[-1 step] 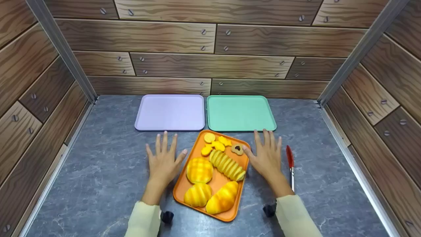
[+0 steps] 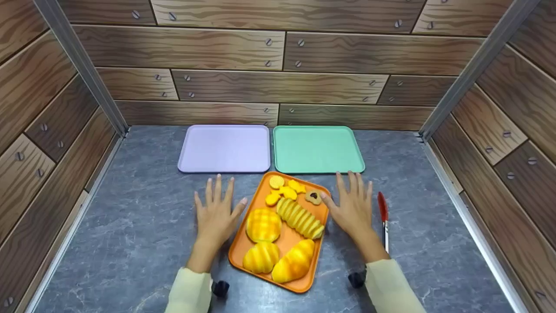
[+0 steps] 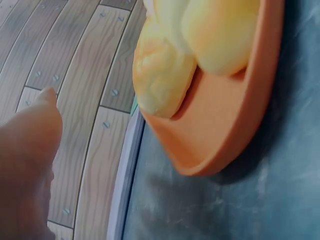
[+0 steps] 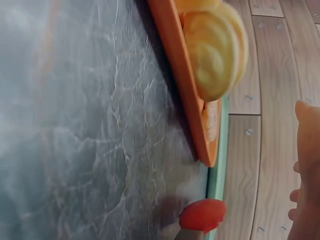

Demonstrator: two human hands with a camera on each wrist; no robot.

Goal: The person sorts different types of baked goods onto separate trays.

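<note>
An orange tray (image 2: 269, 278) lies at a slant between my two hands. On it are a round checked bun (image 2: 263, 225), a small ridged bread roll (image 2: 261, 258), a croissant-like bread (image 2: 294, 261), a long sliced bread (image 2: 300, 218), several small yellow pieces (image 2: 288, 192) and a brown cookie (image 2: 313, 197) with a dark centre. My left hand (image 2: 215, 219) is left of the tray, palm down, fingers spread, holding nothing. To the right, my right hand (image 2: 352, 211) is spread likewise; its thumb tip overlaps the tray's rim by the cookie. Contact there cannot be told.
Behind the orange tray, a lilac tray (image 2: 224, 148) and a green tray (image 2: 319, 149) lie side by side. Right of my right hand lies a utensil (image 2: 383, 208) with a red head and metal handle. Wood-patterned walls (image 2: 278, 52) enclose the grey tabletop (image 2: 130, 226) at the back and sides.
</note>
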